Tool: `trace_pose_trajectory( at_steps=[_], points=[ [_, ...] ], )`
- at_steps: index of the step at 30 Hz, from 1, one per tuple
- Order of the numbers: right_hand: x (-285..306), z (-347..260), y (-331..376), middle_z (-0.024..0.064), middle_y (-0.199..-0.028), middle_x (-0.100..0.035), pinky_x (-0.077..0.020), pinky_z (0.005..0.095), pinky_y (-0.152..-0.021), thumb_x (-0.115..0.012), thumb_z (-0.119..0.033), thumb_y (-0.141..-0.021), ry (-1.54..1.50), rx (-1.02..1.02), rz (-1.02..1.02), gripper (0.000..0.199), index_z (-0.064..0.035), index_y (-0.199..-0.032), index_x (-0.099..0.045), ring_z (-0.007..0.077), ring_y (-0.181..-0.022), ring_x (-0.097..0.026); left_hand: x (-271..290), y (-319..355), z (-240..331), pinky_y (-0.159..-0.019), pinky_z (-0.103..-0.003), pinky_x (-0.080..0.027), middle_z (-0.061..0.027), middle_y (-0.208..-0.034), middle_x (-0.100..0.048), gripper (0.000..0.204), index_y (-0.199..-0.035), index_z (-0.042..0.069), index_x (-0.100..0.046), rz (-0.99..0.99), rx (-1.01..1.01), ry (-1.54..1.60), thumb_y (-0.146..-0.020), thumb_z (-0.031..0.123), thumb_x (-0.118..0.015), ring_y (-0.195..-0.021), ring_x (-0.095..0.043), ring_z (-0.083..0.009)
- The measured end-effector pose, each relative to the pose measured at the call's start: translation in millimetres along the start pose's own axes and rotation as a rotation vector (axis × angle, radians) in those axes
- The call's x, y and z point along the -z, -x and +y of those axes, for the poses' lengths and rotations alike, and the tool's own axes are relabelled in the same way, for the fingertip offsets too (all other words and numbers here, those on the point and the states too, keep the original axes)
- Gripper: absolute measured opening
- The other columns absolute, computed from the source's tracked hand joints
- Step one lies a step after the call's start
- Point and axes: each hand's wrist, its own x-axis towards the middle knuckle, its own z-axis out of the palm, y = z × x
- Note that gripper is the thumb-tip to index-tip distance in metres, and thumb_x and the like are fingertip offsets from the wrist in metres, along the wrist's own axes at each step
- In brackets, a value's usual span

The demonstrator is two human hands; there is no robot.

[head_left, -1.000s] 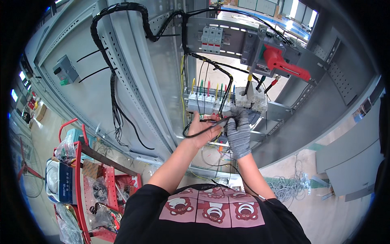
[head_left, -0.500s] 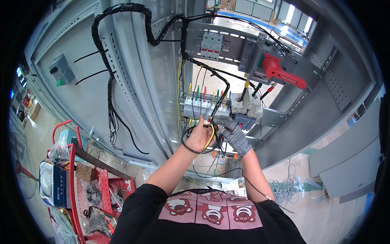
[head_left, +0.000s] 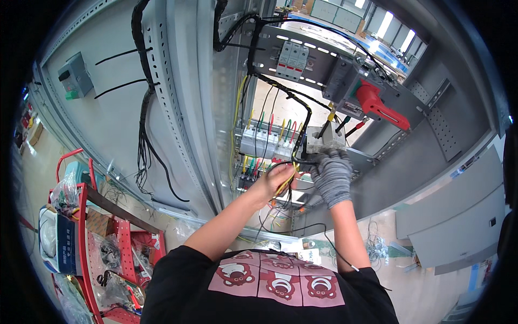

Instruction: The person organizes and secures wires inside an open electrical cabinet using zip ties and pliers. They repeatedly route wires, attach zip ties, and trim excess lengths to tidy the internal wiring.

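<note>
My bare left hand (head_left: 276, 181) is closed around the yellow wire (head_left: 286, 184) and some dark wires (head_left: 290, 196), probably to stop them splaying below the taped bundle (head_left: 309, 116) at its one o'clock. A black wire (head_left: 305, 161) reaches my gloved right hand (head_left: 332, 174), at three o'clock from the left (whether those fingers grip it, I cannot tell). White switches (head_left: 263, 142) sit toward eleven, their coloured leads (head_left: 271, 122) presumably telling lines apart.

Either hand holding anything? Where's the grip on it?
Left hand: yellow and black wires, held near the lower end of the black harness. Right gloved hand: at a black strand; whether it's held can't be told.
</note>
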Motion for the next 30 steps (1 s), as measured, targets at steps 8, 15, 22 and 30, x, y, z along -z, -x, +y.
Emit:
trace_pose_trajectory(
  at_steps=[8, 15, 22, 30],
  points=[
    [13.8, 60.9, 35.0, 0.0160, -0.093, -0.064, -0.0470, 0.0409, -0.083, -0.070, -0.019, -0.064, -0.113, -0.312, 0.200, 0.030, -0.0034, -0.089, -0.065, 0.0358, -0.084, -0.058, -8.6, 18.9, 8.6, -0.070, -0.023, -0.033, 0.0009, -0.069, -0.041, 0.073, -0.090, 0.009, -0.048, 0.074, -0.203, -0.156, -0.088, 0.073, -0.013, -0.070, -0.044, -0.0102],
    [132.8, 1.4, 30.5, 0.0003, -0.072, -0.062, -0.0402, 0.0179, -0.049, -0.055, -0.016, -0.091, -1.176, -0.458, 0.057, 0.019, -0.0048, -0.106, -0.058, 0.0051, -0.059, -0.055, -21.0, 14.5, 3.9, -0.085, -0.029, -0.043, -0.0066, -0.089, -0.055, 0.059, -0.135, 0.005, -0.028, 0.268, -0.483, -0.169, -0.095, 0.042, -0.049, -0.090, -0.055, -0.0150],
    [116.1, -105.6, 15.7, 0.0129, -0.115, -0.062, -0.0445, 0.0333, -0.093, -0.064, -0.026, -0.088, -1.185, 0.457, -0.752, 0.045, -0.0028, -0.124, -0.054, 0.0245, -0.105, -0.059, -17.2, -6.2, 3.3, -0.056, -0.026, -0.048, -0.0079, -0.079, -0.060, 0.032, -0.108, 0.003, -0.048, 0.402, -0.397, 0.125, -0.100, 0.032, -0.040, -0.062, -0.058, -0.0127],
    [-49.9, -27.1, 2.3, 0.0078, -0.097, -0.064, -0.0480, 0.0295, -0.082, -0.048, 0.001, -0.083, -0.919, -0.031, -0.291, 0.033, -0.0025, -0.114, -0.058, 0.0141, -0.090, -0.058, 9.6, -3.2, -15.0, -0.053, -0.027, -0.046, -0.0058, -0.079, -0.056, 0.045, -0.092, 0.005, -0.054, 0.057, 0.133, 0.917, -0.098, 0.047, -0.038, -0.064, -0.056, -0.0150]
  ],
)
